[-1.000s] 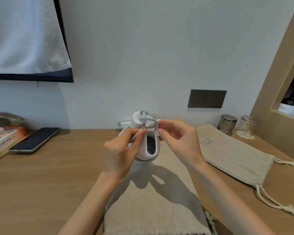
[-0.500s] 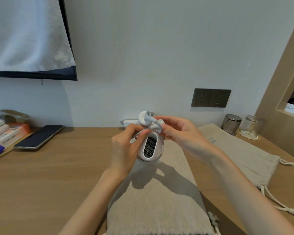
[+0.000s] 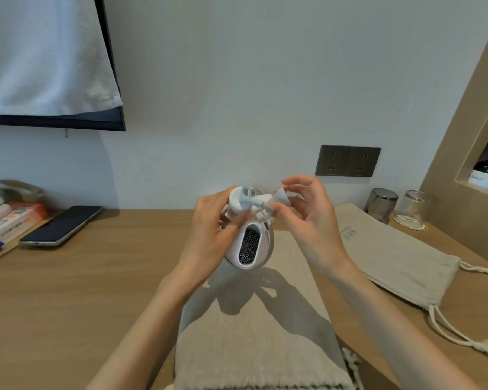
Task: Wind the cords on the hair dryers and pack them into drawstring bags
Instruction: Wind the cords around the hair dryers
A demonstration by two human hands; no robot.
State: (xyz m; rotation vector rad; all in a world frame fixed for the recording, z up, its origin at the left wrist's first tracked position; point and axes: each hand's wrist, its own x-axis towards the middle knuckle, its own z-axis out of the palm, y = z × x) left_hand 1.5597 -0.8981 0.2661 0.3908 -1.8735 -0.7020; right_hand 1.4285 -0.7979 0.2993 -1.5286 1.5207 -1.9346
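So, dryer (image 3: 248, 244): one, smooth white plastic, rounded body with an oval honeycomb grille facing the camera; held up over the far end of the near bag, mid-tabletop.
Cord (image 3: 271, 237): one, pale grey, looped round the dryer's body; its end runs to a white cone-shaped plug (image 3: 281, 196).
Left hand (image 3: 206, 243): fingers curled round the dryer's left side, gripping it.
Right hand (image 3: 310, 220): thumb and forefinger pinch the plug, just right of the dryer's top; the other fingers are loosely spread.
Bags: two, beige coarse-woven cloth, both lying flat; near bag (image 3: 254, 347) under the hands, right bag (image 3: 392, 254) well to the right, with small grey print and cream drawstrings knotted at the ends. What either holds cannot be told.
Tabletop (image 3: 68, 305): light wood grain.
Glasses: two, upturned, far right by the wall; left glass (image 3: 382, 204), right glass (image 3: 412, 208).
Phone (image 3: 61, 225): one, dark, flat, far left.
Socket plate (image 3: 347, 161): one, dark, double, on the wall.
Towel (image 3: 40, 52): one, white terry, hung top left.
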